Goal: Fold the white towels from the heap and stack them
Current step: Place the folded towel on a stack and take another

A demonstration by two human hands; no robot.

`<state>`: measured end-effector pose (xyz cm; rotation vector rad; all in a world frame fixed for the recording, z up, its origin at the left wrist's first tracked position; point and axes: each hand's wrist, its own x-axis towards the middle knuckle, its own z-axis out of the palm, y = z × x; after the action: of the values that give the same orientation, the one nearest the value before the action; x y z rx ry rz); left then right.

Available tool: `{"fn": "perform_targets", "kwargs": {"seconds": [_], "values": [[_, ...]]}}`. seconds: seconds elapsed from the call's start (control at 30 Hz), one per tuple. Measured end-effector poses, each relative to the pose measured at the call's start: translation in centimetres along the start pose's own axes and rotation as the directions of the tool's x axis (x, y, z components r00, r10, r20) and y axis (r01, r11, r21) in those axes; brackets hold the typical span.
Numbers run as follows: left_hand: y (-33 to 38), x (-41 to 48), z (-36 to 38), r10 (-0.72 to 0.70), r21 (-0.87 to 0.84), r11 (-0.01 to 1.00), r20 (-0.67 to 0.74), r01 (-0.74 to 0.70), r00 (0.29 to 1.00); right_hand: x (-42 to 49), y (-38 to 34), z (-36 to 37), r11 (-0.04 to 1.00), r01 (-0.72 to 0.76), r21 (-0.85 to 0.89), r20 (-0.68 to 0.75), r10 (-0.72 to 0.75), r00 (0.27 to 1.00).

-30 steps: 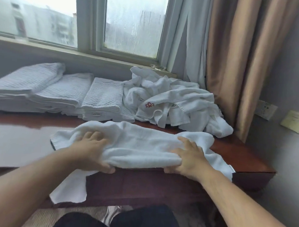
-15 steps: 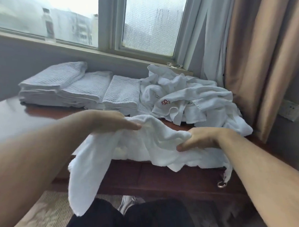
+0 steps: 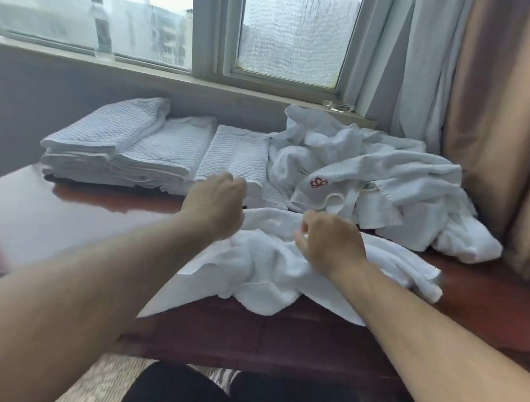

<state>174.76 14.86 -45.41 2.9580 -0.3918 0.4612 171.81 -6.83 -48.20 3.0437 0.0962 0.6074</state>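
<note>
A white towel (image 3: pixel 263 270) lies crumpled on the near edge of the dark wooden table (image 3: pixel 75 210), one corner hanging over the front. My left hand (image 3: pixel 218 202) hovers at the towel's far left edge with its fingers curled away from me; whether it holds cloth is hidden. My right hand (image 3: pixel 331 243) is just over the middle of the towel, fingers loosely bent, gripping nothing that I can see. The heap of unfolded white towels (image 3: pixel 380 175), one with a red emblem, sits at the back right. Folded white towels (image 3: pixel 132 146) are stacked in a row at the back left.
A window sill runs behind the table with a water bottle (image 3: pixel 101 26) on it and a glass dish (image 3: pixel 337 106) near the curtains (image 3: pixel 489 119) on the right. The left part of the table shows bare wood. My dark trousers are below the table edge.
Both hands have let the towel drop from their flat hold and lifted forward. The towel now lies bunched on the table, with less cloth hanging over the front.
</note>
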Motion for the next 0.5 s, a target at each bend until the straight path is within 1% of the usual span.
{"fn": "perform_targets", "kwargs": {"seconds": [0.03, 0.07, 0.1, 0.13, 0.2, 0.23, 0.27, 0.3, 0.33, 0.37, 0.4, 0.43, 0.47, 0.5], "values": [[-0.1, -0.5, 0.3, -0.006, -0.04, 0.999, 0.046, 0.008, 0.999, -0.7, -0.7, 1.1, 0.987, -0.002, 0.164, 0.132, -0.019, 0.991], [-0.5, -1.1, 0.9, -0.015, -0.025, 1.0, 0.127, 0.019, 0.992, -1.4, -1.3, 2.1, 0.964, -0.014, 0.266, 0.249, -0.055, 0.967], [-1.0, -1.9, 1.5, -0.02, 0.028, 0.999, 0.216, 0.014, 0.976, -1.9, -1.6, 3.1, 0.95, 0.0, 0.312, 0.328, -0.108, 0.939], [-1.8, -2.8, 2.1, -0.02, 0.09, 0.996, 0.3, -0.008, 0.954, -2.3, -1.8, 3.6, 0.951, 0.023, 0.309, 0.377, -0.145, 0.915], [-3.6, -4.0, 3.1, -0.034, 0.176, 0.983, 0.411, -0.043, 0.911, -2.3, -1.4, 3.8, 0.947, 0.041, 0.318, 0.405, -0.175, 0.897], [-4.6, -4.2, 3.5, -0.081, 0.174, 0.985, 0.43, 0.005, 0.899, -2.0, -1.2, 3.6, 0.943, 0.037, 0.329, 0.417, -0.181, 0.891], [-5.4, -4.2, 3.6, -0.128, 0.142, 0.987, 0.433, 0.072, 0.892, -1.7, -1.3, 3.1, 0.948, 0.026, 0.318, 0.431, -0.168, 0.886], [-6.0, -4.0, 3.8, -0.138, 0.099, 0.989, 0.408, 0.107, 0.902, -1.2, -1.5, 2.6, 0.956, 0.001, 0.293, 0.43, -0.133, 0.893], [-6.6, -3.9, 3.9, -0.117, 0.073, 0.993, 0.352, 0.097, 0.929, -0.9, -1.8, 2.2, 0.965, -0.02, 0.261, 0.408, -0.092, 0.908], [-7.0, -3.9, 3.9, -0.084, 0.047, 0.996, 0.256, 0.074, 0.963, -0.6, -2.5, 1.8, 0.966, -0.032, 0.258, 0.362, -0.066, 0.93], [-7.5, -3.9, 3.9, -0.048, 0.01, 0.999, 0.135, 0.047, 0.99, -0.6, -3.2, 1.6, 0.948, -0.029, 0.316, 0.316, -0.077, 0.945], [-7.8, -4.0, 3.8, -0.042, -0.063, 0.997, 0.046, 0.045, 0.998, -0.7, -3.9, 1.7, 0.897, -0.006, 0.443, 0.281, -0.132, 0.951], [-8.1, -4.2, 3.6, -0.068, -0.166, 0.984, 0.025, 0.071, 0.997, -1.0, -4.7, 2.0, 0.833, 0.026, 0.553, 0.275, -0.212, 0.938], [-8.2, -4.5, 3.4, -0.096, -0.235, 0.966, 0.078, 0.112, 0.992, -1.4, -5.3, 2.2, 0.8, 0.077, 0.596, 0.3, -0.31, 0.902]]}}
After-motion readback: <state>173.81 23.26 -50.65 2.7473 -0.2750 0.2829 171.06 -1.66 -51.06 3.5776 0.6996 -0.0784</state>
